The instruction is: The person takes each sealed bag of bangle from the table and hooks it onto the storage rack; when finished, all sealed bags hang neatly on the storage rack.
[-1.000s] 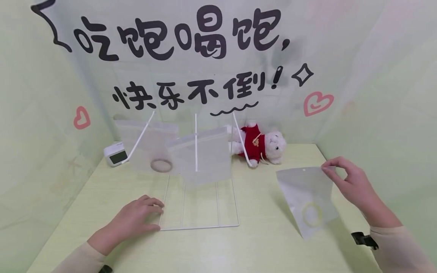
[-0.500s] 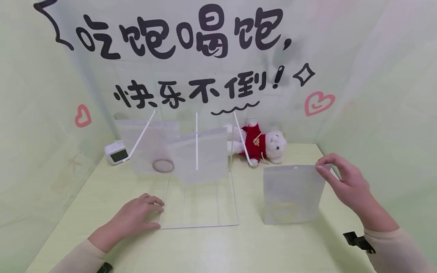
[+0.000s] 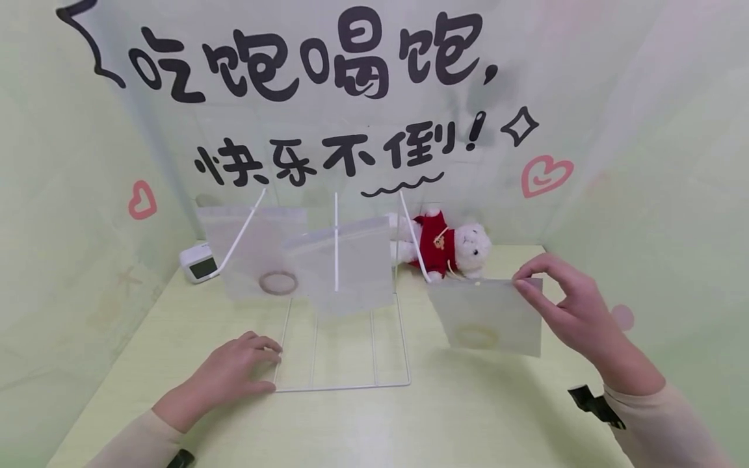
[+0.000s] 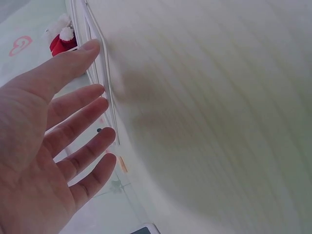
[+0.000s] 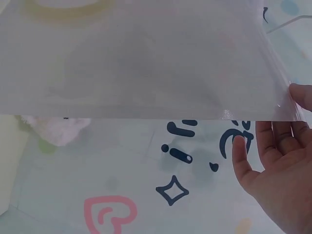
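Note:
My right hand [image 3: 564, 312] pinches the top right corner of a frosted zip bag [image 3: 515, 312] between thumb and finger. A yellow ring [image 3: 476, 345] shows faintly inside this bag. Its top left corner overlaps the tip of the right prong [image 3: 414, 237] of a white wire rack [image 3: 345, 389]. One frosted bag [image 3: 246, 237] with a brownish ring [image 3: 278, 292] hangs on the left prong, another bag [image 3: 363, 266] on the middle prong. My left hand [image 3: 225, 374] has its thumb and fingers spread along the left side of the rack's base; the left wrist view shows the palm bare.
Behind the right prong lies a white plush bear [image 3: 471, 244] in a red sweater. A small white digital timer [image 3: 197, 260] stands at the back left. Pale walls with black lettering enclose the light wooden table [image 3: 351, 429].
My right hand has moved left and slightly up, carrying the bag with the yellow ring from the right side to the right prong's tip. The left hand stays at the rack's base.

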Action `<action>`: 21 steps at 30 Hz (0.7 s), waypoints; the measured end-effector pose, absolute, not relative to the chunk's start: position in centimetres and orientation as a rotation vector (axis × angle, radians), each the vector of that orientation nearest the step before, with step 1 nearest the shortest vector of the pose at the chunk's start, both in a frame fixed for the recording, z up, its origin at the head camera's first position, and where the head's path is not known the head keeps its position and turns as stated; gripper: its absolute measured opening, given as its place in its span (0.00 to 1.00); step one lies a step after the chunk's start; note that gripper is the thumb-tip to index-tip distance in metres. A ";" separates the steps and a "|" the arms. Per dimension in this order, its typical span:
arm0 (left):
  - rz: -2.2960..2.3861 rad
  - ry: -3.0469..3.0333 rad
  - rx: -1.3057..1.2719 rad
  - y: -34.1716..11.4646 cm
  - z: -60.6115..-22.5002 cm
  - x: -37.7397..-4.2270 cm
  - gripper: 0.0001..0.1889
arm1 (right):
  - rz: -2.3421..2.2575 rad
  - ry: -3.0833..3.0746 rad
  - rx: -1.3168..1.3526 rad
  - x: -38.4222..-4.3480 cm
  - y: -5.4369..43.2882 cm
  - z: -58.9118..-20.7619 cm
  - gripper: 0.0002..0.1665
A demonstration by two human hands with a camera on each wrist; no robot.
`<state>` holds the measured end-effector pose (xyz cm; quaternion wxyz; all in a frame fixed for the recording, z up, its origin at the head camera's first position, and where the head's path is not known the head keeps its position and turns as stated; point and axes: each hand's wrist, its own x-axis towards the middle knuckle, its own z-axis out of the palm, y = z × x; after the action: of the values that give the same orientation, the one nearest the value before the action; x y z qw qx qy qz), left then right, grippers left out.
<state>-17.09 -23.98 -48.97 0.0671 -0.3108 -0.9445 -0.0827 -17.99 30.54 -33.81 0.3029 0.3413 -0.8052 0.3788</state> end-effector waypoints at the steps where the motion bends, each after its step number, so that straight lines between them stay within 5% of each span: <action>1: -0.249 -2.849 -0.935 -24.0 -49.0 -17.1 0.21 | 1.004 -2.137 0.912 -17.9 30.4 -33.7 0.02; 7: -0.233 -2.873 -0.914 -23.9 -49.1 -17.1 0.22 | 1.046 -2.135 0.954 -17.5 29.4 -33.0 0.12; 13: -0.224 -2.863 -0.921 -23.9 -49.2 -17.2 0.22 | 1.171 -2.081 1.045 -16.9 28.1 -32.2 0.03; 21: -0.221 -2.843 -0.930 -23.8 -49.1 -17.3 0.22 | 1.288 -1.961 1.172 -16.5 26.2 -31.0 0.05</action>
<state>-17.26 -23.83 -49.15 0.0708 -0.3093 -0.9455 -0.0736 -16.50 26.20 -30.97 0.2566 0.4319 -0.7227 0.4747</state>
